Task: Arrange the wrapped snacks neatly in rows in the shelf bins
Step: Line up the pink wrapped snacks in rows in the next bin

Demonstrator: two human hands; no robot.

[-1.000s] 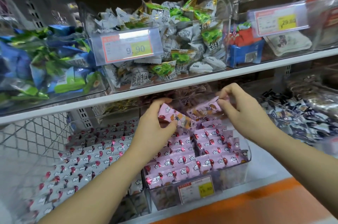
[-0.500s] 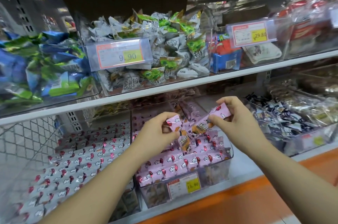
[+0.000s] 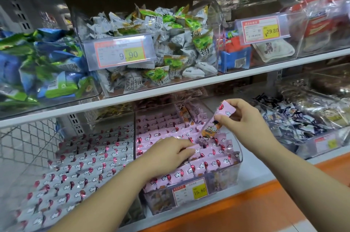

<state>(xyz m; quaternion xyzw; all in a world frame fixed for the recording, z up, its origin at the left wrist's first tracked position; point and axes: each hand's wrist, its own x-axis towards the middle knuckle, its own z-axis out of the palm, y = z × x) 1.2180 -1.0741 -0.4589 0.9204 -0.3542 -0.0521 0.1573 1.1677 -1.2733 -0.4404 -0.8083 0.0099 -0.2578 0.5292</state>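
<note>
White packets (image 3: 75, 171) left of middle bin (image 3: 240, 156): rows done. In bin, my left hand (image 3: 170, 154), fingers curled on pink packet (image 3: 196, 150) at row. Above bin, right hand (image 3: 244, 120) pinches loose packet (image 3: 217, 122), not yet placed. I judge nearly finished.

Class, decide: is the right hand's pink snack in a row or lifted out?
Lifted out: right hand pinches pink snack tilted over the rows.
</note>
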